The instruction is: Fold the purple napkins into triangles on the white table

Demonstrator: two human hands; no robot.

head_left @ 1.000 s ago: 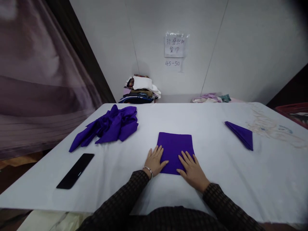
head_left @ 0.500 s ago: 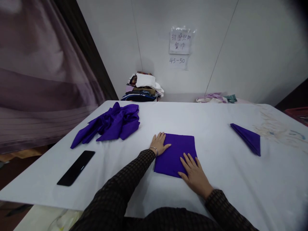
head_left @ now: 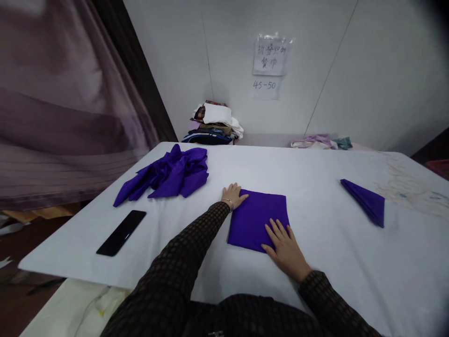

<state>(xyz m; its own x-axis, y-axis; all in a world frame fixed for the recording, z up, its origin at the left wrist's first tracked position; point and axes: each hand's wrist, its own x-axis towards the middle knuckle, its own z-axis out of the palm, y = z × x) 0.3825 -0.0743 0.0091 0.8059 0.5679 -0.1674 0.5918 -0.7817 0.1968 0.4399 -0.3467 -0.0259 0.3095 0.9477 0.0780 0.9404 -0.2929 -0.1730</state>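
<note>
A purple cloth folded into a square [head_left: 257, 215] lies flat on the white table [head_left: 315, 262] in front of me. My left hand [head_left: 233, 195] rests at the square's far left corner, fingers together and curled slightly over the edge. Flat on the near right corner lies my right hand [head_left: 285, 245], fingers spread. Both arms wear dark checked sleeves, and a thin bracelet circles my left wrist.
A heap of unfolded purple cloths [head_left: 168, 175] sits at the far left. A cloth folded into a triangle [head_left: 366, 202] lies at the right. A black phone [head_left: 121, 226] rests near the left edge. Stacked clothes [head_left: 213, 124] stand against the wall.
My left hand has slid from the near left corner up along the square's left edge to its far corner. My right hand has stayed on the near right corner.
</note>
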